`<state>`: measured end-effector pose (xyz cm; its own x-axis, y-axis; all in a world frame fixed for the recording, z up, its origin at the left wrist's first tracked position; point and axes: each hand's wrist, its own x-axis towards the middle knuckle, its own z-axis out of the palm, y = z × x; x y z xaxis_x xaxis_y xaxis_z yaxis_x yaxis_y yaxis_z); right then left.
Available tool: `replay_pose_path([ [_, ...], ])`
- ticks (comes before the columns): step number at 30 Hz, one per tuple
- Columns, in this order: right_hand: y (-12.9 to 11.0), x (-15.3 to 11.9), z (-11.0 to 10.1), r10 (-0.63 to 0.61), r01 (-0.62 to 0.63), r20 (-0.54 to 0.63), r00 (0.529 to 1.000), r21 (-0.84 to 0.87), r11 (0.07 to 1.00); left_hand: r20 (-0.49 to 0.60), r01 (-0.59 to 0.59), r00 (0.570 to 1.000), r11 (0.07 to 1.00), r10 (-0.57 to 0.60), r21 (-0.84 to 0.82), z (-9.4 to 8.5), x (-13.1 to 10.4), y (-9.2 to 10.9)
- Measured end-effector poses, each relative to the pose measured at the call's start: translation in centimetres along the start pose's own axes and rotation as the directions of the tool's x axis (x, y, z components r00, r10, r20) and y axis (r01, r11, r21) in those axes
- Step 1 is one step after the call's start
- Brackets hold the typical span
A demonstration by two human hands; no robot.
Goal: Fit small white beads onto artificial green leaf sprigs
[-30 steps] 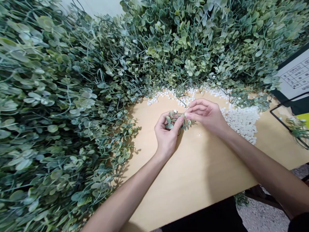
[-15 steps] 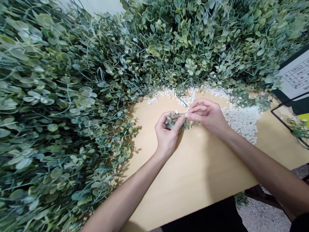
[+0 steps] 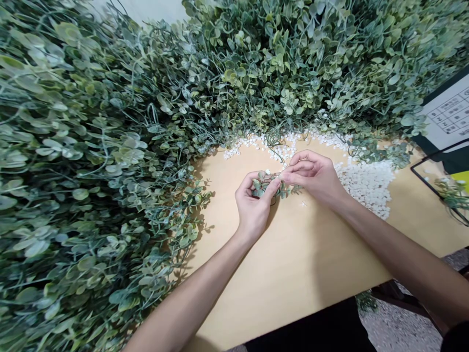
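Note:
My left hand is closed around a sprig of artificial leaves, its thumb pressed on the stems. A small white piece shows at the top of the sprig. My right hand meets it from the right, thumb and fingers pinched at the sprig; whatever tiny part sits between those fingertips is hidden. Just below the hands, a small white star-shaped piece lies on the table. Beside my right wrist spreads a pile of small white pieces.
Heaped artificial greenery rises along the left and back of the table. More white pieces lie scattered at its foot. At the right stand a printed sheet and a dark wire frame, with another sprig near it.
My right fingertips have shifted very slightly at the sprig, close against my left thumb. Otherwise both hands and the things around them stay in place.

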<state>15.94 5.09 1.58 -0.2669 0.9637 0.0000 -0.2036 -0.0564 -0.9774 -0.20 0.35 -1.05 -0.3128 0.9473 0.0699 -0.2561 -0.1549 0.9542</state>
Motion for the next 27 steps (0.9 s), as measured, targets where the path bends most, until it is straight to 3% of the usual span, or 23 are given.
replay_pose_path([
  [16, 0.0, -0.3, 0.5, -0.020, 0.020, 0.008, 1.000, 0.010, 1.000, 0.013, -0.012, 1.000, 1.000, 0.012, 0.004, -0.3, 0.1, -0.1],
  [21, -0.5, 0.1, 0.3, -0.050, 0.051, -0.048, 0.998, 0.023, 0.998, -0.053, -0.023, 0.998, 0.998, 0.021, -0.051, 0.3, 0.5, 0.2],
  [24, -0.8, 0.5, -0.6, -0.182, 0.165, -0.168, 0.969, -0.109, 0.980, -0.138, -0.023, 0.990, 0.994, 0.007, -0.111, 0.4, 0.8, 0.2],
  [27, -0.4, 1.1, -1.8, -0.381, 0.277, -0.189, 0.905, -0.419, 0.865, -0.150, -0.024, 0.989, 0.995, 0.009, -0.098, 0.4, 0.9, -0.1],
])
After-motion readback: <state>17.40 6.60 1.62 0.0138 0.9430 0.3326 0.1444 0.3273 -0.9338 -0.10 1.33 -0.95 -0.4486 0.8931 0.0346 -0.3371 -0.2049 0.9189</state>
